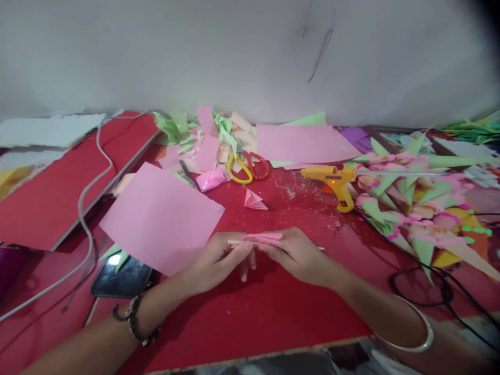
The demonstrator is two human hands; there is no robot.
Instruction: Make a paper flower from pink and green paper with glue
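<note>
Left fingers (239, 254) and right fingers (275, 252) pinch folded paper (263, 238); scissors (242, 180), pink fold (253, 201) and glue gun (340, 182) lie beyond.

The red table (250, 323) lies open at lower center, between the forearms. Above the hands, a bare patch runs right of center to the glue gun (339, 185), broken only by a small pink fold (254, 200). The scissors (241, 173) and paper scraps close off upper center. The pink sheet (162, 216) and phone (121, 276) block center left; paper flowers (410, 187) and a black cord (422, 260) crowd the right.
</note>
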